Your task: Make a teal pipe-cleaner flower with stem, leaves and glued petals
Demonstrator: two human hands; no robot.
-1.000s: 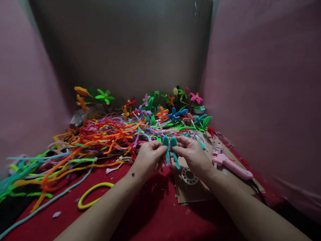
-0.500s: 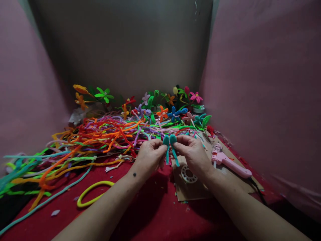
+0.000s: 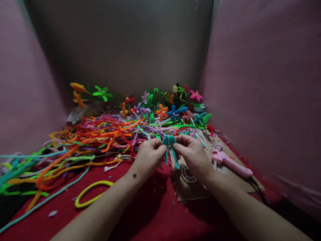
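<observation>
Two small teal petals of bent pipe cleaner are held side by side above the red cloth. My left hand pinches the left pipe-cleaner petal between thumb and fingers. The right pipe-cleaner petal is in the pinch of my right hand. Their rounded tops nearly touch, and a short stem hangs below each one. Below and behind my right hand, a white ring with holes lies partly hidden on the cardboard.
A pink glue gun rests on the cardboard at right, its cord trailing forward. Loose pipe cleaners pile up at left and centre. Finished flowers stand along the back. A yellow ring lies on the red cloth.
Both hands stay almost in place, still pinching the teal petals. The petals' tops sit slightly closer together. The view has shifted a little.
</observation>
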